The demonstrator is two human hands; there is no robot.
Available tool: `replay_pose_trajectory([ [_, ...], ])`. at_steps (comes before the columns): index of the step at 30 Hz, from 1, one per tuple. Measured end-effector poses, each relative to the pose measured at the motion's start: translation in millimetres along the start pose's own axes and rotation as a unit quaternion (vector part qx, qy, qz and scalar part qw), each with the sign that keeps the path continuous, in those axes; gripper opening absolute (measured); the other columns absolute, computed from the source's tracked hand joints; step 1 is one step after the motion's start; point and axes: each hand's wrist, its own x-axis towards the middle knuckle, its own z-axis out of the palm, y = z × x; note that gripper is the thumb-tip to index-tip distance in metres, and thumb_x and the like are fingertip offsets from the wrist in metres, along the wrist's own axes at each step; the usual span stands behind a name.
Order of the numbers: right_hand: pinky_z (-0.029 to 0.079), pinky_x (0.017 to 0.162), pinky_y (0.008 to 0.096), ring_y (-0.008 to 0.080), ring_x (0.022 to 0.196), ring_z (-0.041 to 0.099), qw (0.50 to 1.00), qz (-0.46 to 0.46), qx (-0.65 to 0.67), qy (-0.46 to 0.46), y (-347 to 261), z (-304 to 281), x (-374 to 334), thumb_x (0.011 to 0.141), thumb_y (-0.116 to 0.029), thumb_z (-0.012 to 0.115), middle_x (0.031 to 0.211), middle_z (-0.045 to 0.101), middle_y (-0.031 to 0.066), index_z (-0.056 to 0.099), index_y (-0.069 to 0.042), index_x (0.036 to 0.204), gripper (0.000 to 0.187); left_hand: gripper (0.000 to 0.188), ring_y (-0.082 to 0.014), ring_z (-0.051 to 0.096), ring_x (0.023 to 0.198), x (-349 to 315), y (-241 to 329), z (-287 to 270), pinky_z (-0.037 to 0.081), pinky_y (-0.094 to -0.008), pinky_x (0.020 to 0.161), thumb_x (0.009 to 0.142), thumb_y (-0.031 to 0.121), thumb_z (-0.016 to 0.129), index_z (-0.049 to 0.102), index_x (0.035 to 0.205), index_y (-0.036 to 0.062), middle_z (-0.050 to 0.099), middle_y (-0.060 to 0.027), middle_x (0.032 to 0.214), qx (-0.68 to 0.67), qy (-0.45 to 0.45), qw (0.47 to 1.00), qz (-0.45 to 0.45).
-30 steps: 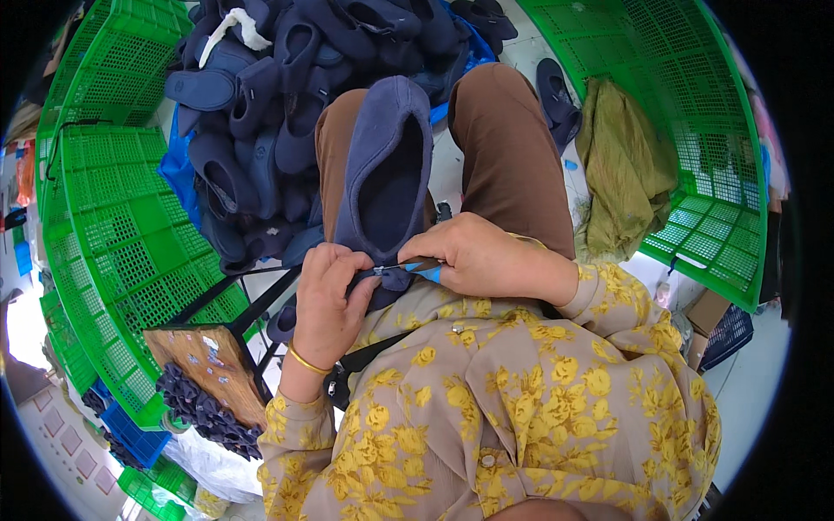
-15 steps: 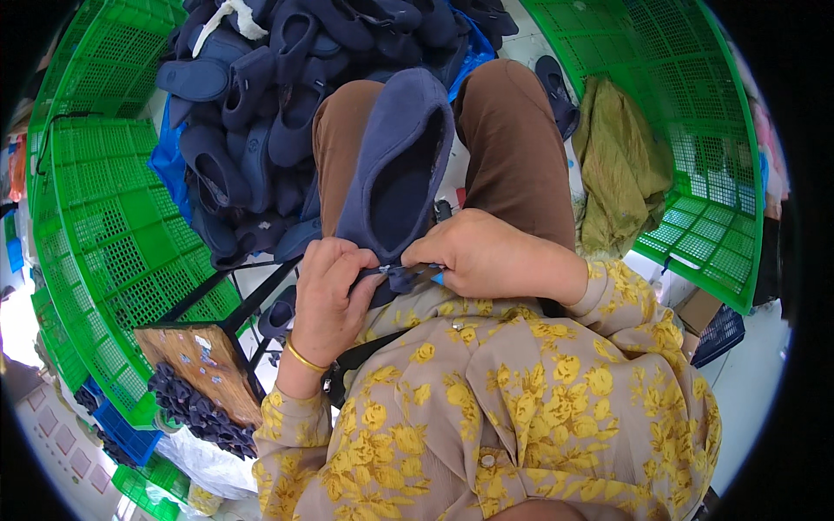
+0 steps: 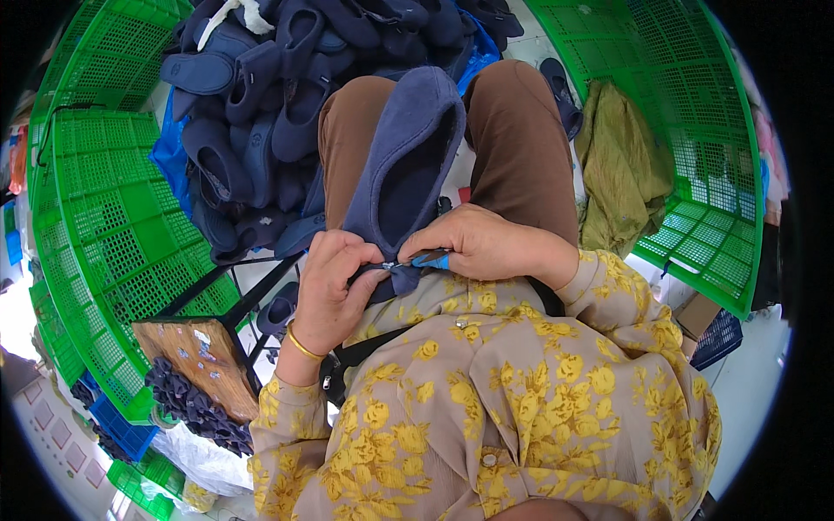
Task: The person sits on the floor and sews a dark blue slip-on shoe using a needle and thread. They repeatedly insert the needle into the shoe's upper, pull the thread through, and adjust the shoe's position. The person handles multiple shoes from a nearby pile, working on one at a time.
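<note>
A navy slipper (image 3: 395, 156) lies across my lap between the knees, toe pointing away and its opening facing up. At its heel end, my left hand (image 3: 330, 282) pinches the navy fabric between thumb and fingers. My right hand (image 3: 482, 247) is closed at the same spot, with its fingertips on the heel edge. It grips a small dark tool with a blue part (image 3: 432, 260), mostly hidden by the fingers; its exact kind is unclear. A small pale patch shows between the two hands on the fabric.
A heap of navy slippers (image 3: 252, 148) lies on blue sheeting beyond my knees. Green mesh crates (image 3: 104, 217) stand on the left, another green crate (image 3: 704, 148) on the right beside olive cloth (image 3: 617, 165). A wooden-topped stand (image 3: 195, 356) is by my left elbow.
The slipper's toe has swung slightly right. My right hand has turned and shifted a little up, showing more of the tool's blue part. My left hand keeps its pinch.
</note>
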Motion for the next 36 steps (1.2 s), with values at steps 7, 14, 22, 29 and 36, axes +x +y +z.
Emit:
replay_pose_trajectory([
  [7, 0.051, 0.079, 0.0423, 0.0360, 0.091, 0.066, 1.000, 0.004, -0.026, 0.008, -1, 6, 1, 0.077, 0.007, 0.051, 0.094, 0.069, 0.0165, 0.066, -0.012, 0.109, 0.040, 0.018, -0.0238, 0.052, 0.083, 1, -3, 2, 0.042, -0.0310, 0.069, 0.073, 0.003, 0.075, 0.064, 0.087, 0.0061, 0.056, -0.0057, 0.086, -0.028, 0.004, 1.000, 0.000],
  [14, 0.051, 0.077, 0.0438, 0.0365, 0.089, 0.066, 0.999, -0.023, -0.042, 0.021, 3, 11, 0, 0.078, 0.006, 0.052, 0.093, 0.069, 0.0164, 0.064, -0.012, 0.109, 0.039, 0.018, -0.0245, 0.052, 0.083, 3, -2, 3, 0.041, -0.0320, 0.072, 0.072, 0.004, 0.075, 0.064, 0.086, 0.0062, 0.056, -0.0058, 0.086, -0.021, 0.000, 1.000, 0.012],
  [22, 0.050, 0.068, 0.0477, 0.0393, 0.080, 0.066, 0.990, -0.036, -0.126, 0.043, 9, 22, -3, 0.078, 0.003, 0.056, 0.083, 0.066, 0.0177, 0.054, -0.007, 0.102, 0.025, 0.019, -0.0260, 0.050, 0.082, 4, 4, 7, 0.040, -0.0327, 0.073, 0.071, 0.003, 0.074, 0.063, 0.086, 0.0053, 0.055, -0.0069, 0.086, -0.007, -0.003, 0.999, 0.035],
  [29, 0.050, 0.066, 0.0492, 0.0423, 0.078, 0.065, 0.995, -0.010, -0.063, 0.074, 1, 26, -2, 0.076, 0.005, 0.060, 0.082, 0.065, 0.0192, 0.047, -0.007, 0.109, 0.038, 0.022, -0.0286, 0.052, 0.086, 2, 5, 8, 0.039, -0.0368, 0.076, 0.070, 0.001, 0.073, 0.064, 0.089, 0.0063, 0.055, -0.0084, 0.091, 0.001, -0.011, 1.000, 0.012],
  [36, 0.050, 0.064, 0.0443, 0.0383, 0.078, 0.064, 0.989, -0.007, -0.142, 0.050, -15, 12, -2, 0.080, -0.001, 0.060, 0.093, 0.063, 0.0124, 0.051, -0.012, 0.115, 0.038, 0.024, -0.0289, 0.051, 0.086, 3, 6, 11, 0.038, -0.0371, 0.075, 0.069, 0.001, 0.071, 0.063, 0.091, 0.0064, 0.055, -0.0084, 0.091, 0.038, -0.007, 0.999, 0.029],
])
